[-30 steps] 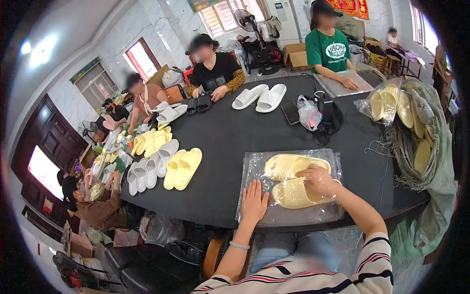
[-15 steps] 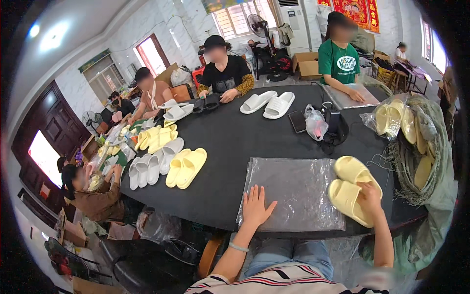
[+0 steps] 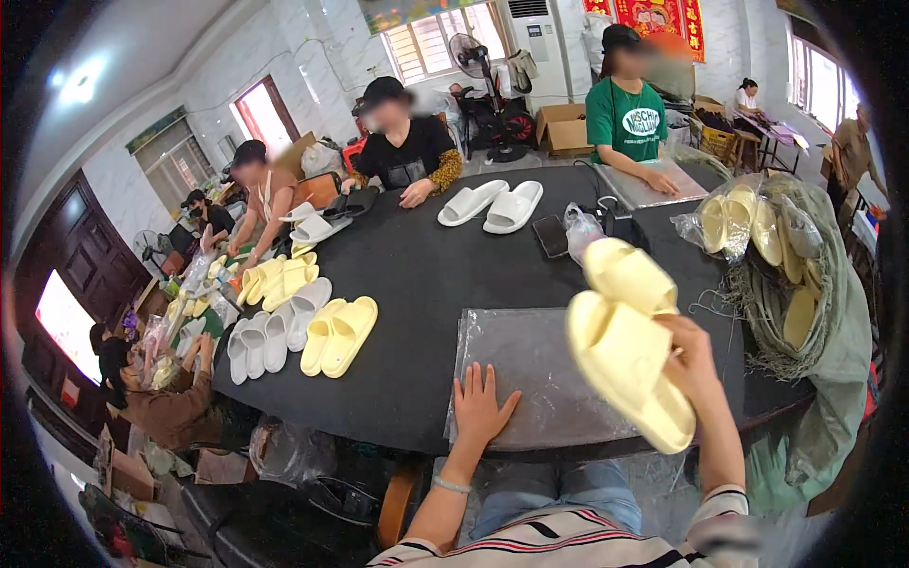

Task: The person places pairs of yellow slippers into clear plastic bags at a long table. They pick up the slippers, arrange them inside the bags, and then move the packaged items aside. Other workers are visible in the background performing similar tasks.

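Observation:
My right hand (image 3: 691,358) grips a pair of pale yellow slide sandals (image 3: 620,355) and holds them up over the right part of the plastic bags. Its fingertips are partly hidden behind the sandals. Flat on the left edge of the stacked clear plastic bags (image 3: 530,388) lies my left hand (image 3: 483,407), fingers spread and holding nothing. The bags rest near the front edge of the black table (image 3: 417,275). Left of them stands another yellow pair of slides (image 3: 339,336), beside several grey slides (image 3: 279,331).
White slides (image 3: 490,205) lie at the table's far side, near a phone (image 3: 549,237) and a small plastic bag (image 3: 581,232). A big woven sack (image 3: 814,275) with bagged yellow slides (image 3: 739,220) bulges at the right. Several co-workers sit around the table; one in green touches a clear sheet (image 3: 653,185).
My right hand has lifted the yellow slides off the table and moved them left, tilting them upward. My left hand stays flat on the bags. The view has shifted slightly.

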The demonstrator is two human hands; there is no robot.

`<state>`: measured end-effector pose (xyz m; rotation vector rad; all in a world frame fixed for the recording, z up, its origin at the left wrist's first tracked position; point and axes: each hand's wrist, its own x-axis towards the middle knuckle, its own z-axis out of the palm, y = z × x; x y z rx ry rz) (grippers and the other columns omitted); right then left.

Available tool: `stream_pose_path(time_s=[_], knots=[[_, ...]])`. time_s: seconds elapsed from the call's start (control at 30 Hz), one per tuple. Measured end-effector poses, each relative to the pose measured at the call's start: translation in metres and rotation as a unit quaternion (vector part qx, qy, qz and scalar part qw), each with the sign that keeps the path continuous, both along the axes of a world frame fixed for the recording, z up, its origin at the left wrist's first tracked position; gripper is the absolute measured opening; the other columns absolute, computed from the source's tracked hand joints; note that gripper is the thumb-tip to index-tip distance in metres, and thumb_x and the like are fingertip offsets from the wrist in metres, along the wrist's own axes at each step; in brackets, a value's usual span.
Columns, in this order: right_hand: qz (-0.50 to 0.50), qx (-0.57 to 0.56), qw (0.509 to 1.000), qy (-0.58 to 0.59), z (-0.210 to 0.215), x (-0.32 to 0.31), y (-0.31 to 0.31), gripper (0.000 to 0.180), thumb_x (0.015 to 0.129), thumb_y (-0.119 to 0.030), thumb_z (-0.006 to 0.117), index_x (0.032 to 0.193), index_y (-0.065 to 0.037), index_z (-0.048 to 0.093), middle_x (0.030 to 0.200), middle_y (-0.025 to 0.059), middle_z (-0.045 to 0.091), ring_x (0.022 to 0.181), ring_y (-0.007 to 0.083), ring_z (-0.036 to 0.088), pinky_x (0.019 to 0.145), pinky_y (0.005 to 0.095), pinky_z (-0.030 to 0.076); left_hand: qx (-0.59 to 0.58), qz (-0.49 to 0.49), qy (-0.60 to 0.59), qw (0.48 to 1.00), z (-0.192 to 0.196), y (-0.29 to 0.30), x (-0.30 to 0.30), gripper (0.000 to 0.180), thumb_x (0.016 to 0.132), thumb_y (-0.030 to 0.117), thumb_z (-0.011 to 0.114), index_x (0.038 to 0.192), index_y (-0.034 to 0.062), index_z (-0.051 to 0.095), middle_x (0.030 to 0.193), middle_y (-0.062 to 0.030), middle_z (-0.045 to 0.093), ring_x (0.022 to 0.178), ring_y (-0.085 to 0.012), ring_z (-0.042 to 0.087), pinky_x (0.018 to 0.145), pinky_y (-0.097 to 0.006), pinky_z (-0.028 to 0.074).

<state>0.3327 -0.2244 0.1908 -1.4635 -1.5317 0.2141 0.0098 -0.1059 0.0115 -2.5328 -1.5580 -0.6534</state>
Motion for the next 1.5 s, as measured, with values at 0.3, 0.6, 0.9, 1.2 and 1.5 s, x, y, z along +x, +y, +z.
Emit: stream_pose_path(time_s=[0.3, 0.6, 0.9, 1.2, 1.5], knots=[[0.071, -0.063, 0.982, -0.163, -0.059, -0.07, 0.074, 0.031, 0.084, -0.026, 0.067, 0.106, -0.004, 0.067, 0.104, 0.0126, 0.067, 0.09, 0.0328, 0.066, 0.076, 0.0433, 0.054, -0.088, 0.032, 0.072, 0.993, -0.003, 0.005, 0.001, 0.087, 0.091, 0.064, 0.044, 0.149, 0.0003, 0.03, 0.155, -0.0209, 0.029, 0.145, -0.0331, 0.026, 0.117, -0.052, 0.015], [0.203, 0.014, 0.963, -0.175, -0.136, -0.015, 0.112, 0.02, 0.084, -0.027, 0.07, 0.095, -0.01, 0.073, 0.097, 0.0084, 0.069, 0.088, 0.0287, 0.065, 0.074, 0.0395, 0.053, -0.09, 0.033, 0.094, 0.991, -0.002, 0.006, 0.0, 0.086, 0.09, 0.06, 0.048, 0.15, 0.0012, 0.03, 0.156, -0.02, 0.028, 0.146, -0.0318, 0.023, 0.118, -0.052, 0.013], [0.124, -0.088, 0.979, 0.136, -0.176, 0.025, 0.124, 0.025, 0.085, -0.014, 0.071, 0.108, -0.004, 0.07, 0.094, 0.0083, 0.062, 0.08, 0.015, 0.059, 0.068, 0.0288, 0.047, -0.101, 0.016, 0.038, 0.994, -0.006, 0.009, -0.002, 0.077, 0.086, 0.054, 0.057, 0.143, 0.0037, 0.043, 0.153, -0.0229, 0.033, 0.144, -0.034, 0.027, 0.118, -0.052, 0.015], [0.1, -0.078, 0.991, 0.038, -0.166, 0.013, 0.124, 0.02, 0.083, -0.021, 0.072, 0.101, -0.01, 0.07, 0.102, 0.008, 0.064, 0.095, 0.0269, 0.063, 0.08, 0.0344, 0.052, -0.008, -0.135, -0.258, 0.957, 0.068, -0.037, 0.037, 0.036, 0.084, 0.008, 0.067, 0.119, 0.001, 0.061, 0.123, -0.0195, 0.06, 0.112, -0.0351, 0.058, 0.092, -0.043, 0.048], [0.127, -0.025, 0.99, 0.063, -0.187, 0.025, 0.133, 0.013, 0.083, -0.018, 0.069, 0.092, -0.009, 0.071, 0.102, 0.0082, 0.068, 0.093, 0.0268, 0.065, 0.078, 0.0358, 0.053, -0.089, -0.169, -0.049, 0.98, 0.043, -0.058, 0.111, 0.064, 0.091, 0.035, 0.063, 0.141, 0.0034, 0.043, 0.111, -0.0169, 0.053, 0.108, -0.0341, 0.053, 0.095, -0.056, 0.039]])
